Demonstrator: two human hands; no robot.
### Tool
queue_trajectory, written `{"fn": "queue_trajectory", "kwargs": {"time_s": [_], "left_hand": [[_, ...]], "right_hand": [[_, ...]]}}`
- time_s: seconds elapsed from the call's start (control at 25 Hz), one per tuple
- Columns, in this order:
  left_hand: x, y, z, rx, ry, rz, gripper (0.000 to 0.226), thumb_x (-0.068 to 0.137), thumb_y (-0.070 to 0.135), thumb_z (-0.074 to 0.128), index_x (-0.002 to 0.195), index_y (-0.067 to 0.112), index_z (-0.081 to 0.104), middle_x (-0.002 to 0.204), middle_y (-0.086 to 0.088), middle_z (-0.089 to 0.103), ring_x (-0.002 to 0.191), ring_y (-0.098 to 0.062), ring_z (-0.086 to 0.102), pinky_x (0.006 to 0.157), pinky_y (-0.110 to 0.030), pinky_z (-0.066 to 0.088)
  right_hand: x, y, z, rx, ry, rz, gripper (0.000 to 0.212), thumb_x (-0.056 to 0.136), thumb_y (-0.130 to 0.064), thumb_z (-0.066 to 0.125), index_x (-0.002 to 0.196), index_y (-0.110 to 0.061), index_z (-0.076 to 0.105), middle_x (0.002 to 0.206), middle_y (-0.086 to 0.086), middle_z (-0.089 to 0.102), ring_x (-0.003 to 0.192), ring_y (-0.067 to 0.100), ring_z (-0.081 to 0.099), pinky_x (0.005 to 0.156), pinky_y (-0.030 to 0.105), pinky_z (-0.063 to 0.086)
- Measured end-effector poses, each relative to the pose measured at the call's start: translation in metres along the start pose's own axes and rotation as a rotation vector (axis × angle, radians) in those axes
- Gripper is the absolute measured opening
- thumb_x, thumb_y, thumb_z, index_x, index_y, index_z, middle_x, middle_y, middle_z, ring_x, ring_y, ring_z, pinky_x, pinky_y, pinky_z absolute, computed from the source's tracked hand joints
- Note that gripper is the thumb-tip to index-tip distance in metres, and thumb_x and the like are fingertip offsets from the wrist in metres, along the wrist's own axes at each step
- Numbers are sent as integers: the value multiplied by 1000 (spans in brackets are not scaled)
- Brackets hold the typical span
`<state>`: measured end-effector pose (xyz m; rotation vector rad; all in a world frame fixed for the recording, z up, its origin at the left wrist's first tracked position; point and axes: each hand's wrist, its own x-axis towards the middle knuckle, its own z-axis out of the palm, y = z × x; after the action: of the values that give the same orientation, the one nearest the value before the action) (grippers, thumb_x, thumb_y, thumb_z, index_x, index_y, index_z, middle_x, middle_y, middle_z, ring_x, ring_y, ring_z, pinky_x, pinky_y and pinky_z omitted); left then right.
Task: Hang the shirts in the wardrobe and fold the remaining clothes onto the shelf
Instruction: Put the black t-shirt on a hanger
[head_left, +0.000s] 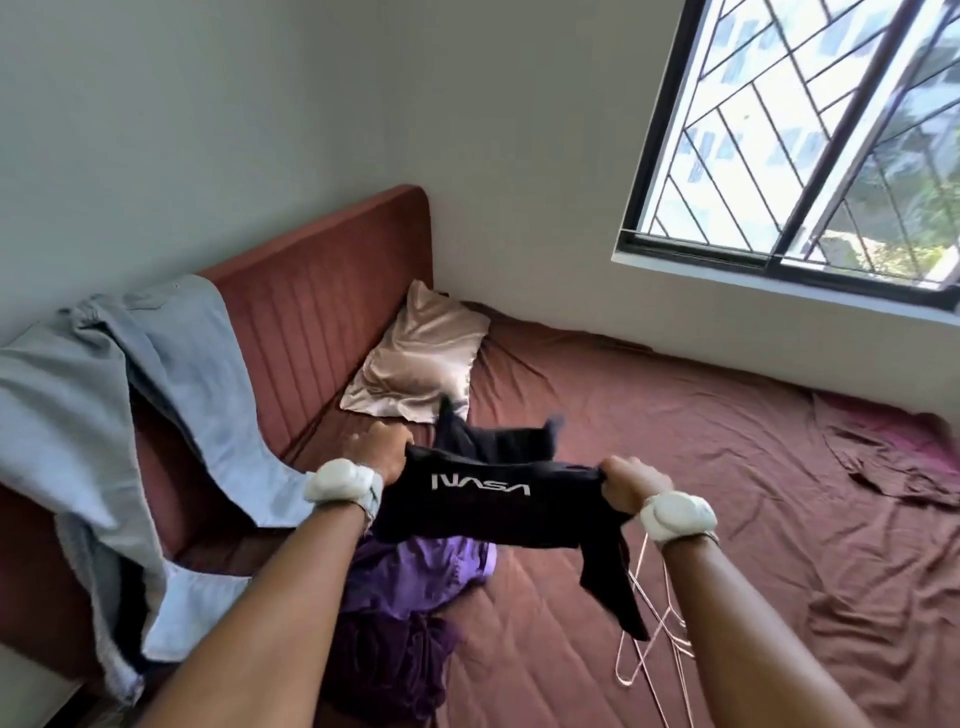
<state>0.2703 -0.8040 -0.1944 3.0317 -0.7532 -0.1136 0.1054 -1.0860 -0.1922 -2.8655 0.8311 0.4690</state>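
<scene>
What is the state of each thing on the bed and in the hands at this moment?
Black shirt: stretched between both hands, print upside down.
Left hand: grips shirt.
Right hand: grips shirt.
Purple garment: crumpled on bed.
Hangers: lying on bed.
Grey clothes: draped over headboard.
Window: partly open.

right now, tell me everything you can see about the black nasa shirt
The black shirt looks like soft knit fabric with white NASA lettering, seen upside down from the head camera. It is stretched flat in the air between the left hand and right hand, each gripping an edge. One loose part hangs below the right hand. It is above the purple clothes on the bed.
</scene>
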Motion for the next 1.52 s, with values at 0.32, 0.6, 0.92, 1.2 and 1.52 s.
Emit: {"fn": "queue_trajectory", "kwargs": {"time_s": [0.32, 0.6, 0.92, 1.2, 1.52], "left_hand": [[-24, 43, -35, -1175, -157, -200, 18, 86, 6, 53, 76, 15, 65, 68, -7, 67, 85, -27, 61, 72, -33, 56], [-18, 117, 66, -785, -530, -109, 52, 83, 45, 69, 106, -2, 66, 98, -16, 71, 100, -28, 67, 86, -34, 50], [19, 207, 221, -506, -597, -95, 24, 88, 19, 56, 110, 13, 66, 116, -16, 67, 111, -30, 59, 94, -35, 45], [74, 265, 315, -503, -597, -176, 28, 85, 6, 51, 101, 19, 70, 106, -13, 69, 105, -31, 59, 85, -26, 39], [96, 263, 361, -501, -605, -240, 31, 86, 44, 63, 85, 15, 72, 78, -5, 66, 85, -24, 57, 67, -21, 33]], "right_hand": [[-54, 19, 2, 438, 253, 123, 47, 80, -10, 45, 120, -27, 63, 116, 16, 65, 104, 39, 61, 87, 41, 50], [-56, 81, 129, 515, -35, 159, 39, 81, -5, 53, 116, -18, 68, 107, 19, 68, 103, 37, 62, 81, 32, 46], [27, 169, 241, 665, -573, 272, 28, 92, -30, 65, 83, -4, 67, 67, -1, 61, 61, 10, 55, 61, 26, 38], [170, 236, 345, 552, -278, 532, 36, 92, -30, 61, 117, -4, 63, 122, 23, 62, 117, 39, 55, 96, 42, 46], [228, 232, 398, 325, -100, 733, 45, 82, -38, 70, 114, -9, 55, 133, 18, 39, 125, 37, 35, 97, 47, 32]]}}
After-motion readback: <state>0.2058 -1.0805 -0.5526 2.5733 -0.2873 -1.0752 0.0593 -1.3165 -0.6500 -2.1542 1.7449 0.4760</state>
